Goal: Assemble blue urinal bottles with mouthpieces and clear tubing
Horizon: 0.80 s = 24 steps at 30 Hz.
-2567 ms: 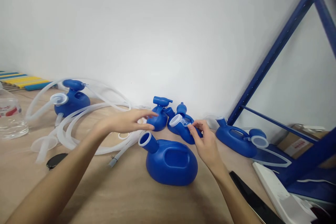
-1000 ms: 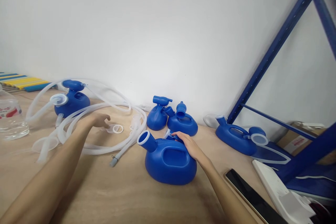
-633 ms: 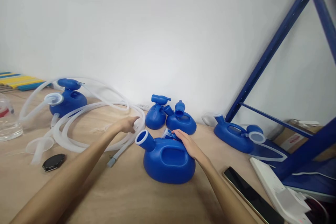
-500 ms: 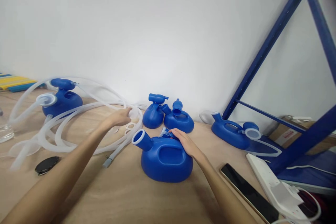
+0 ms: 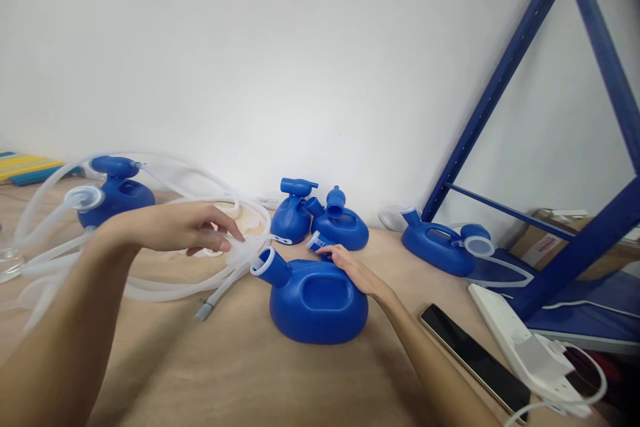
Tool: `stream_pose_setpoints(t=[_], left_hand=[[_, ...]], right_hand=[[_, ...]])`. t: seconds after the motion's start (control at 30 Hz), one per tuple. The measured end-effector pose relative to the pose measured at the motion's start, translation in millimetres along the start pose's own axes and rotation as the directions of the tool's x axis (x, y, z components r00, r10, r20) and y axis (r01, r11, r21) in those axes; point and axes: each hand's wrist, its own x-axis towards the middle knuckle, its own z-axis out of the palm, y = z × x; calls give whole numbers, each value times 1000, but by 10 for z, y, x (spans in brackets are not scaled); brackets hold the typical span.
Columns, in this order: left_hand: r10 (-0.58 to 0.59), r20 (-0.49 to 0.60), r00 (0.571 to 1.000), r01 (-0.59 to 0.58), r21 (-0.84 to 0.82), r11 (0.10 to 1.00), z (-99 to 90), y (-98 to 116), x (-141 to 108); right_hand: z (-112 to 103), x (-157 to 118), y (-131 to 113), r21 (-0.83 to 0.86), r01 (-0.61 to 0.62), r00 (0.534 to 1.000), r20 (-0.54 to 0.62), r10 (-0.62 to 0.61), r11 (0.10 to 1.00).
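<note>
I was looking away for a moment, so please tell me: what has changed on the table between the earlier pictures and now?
The left hand left the small blue bottles at the wall, went to the white tubes, and now pinches a clear soft piece near the big blue jug's opening. The right hand came down from those bottles onto the jug's top with a small capped part. The jug and the phone stayed put.

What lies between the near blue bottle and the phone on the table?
In the head view, only the right forearm crosses above bare table between the near blue bottle and phone.
</note>
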Motion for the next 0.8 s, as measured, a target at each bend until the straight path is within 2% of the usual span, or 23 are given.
stream_pose_setpoints(t=[0.2,0.27,0.33,0.4,0.5,0.57,0.7,0.8], left_hand=[[105,44,994,-110,136,985,229,268,333],[108,45,993,-111,67,992,342,325,392],[53,42,998,-50,-67,996,495,343,413],[16,-47,999,-24,-177,984,694,319,405],[58,-273,960,-125,-233,965,1028,223,376],[95,-348,933,-187,-242,952,1215,145,372],[214,-440,872,-270,-68,960,1437,33,421],[252,-520,816,-256,65,965,1534,18,466]], right_hand=[[-7,-25,-78,81,60,995,71,-65,995],[-25,-35,-81,58,90,990,100,-96,994],[-41,-39,-70,44,102,987,119,-106,994],[-47,-34,-55,50,86,990,112,-91,995],[-33,-14,-42,97,66,992,101,-76,993],[-15,2,-38,136,55,993,95,-68,989],[14,23,-30,188,32,996,74,-47,982],[16,25,-44,182,42,996,68,-55,982]])
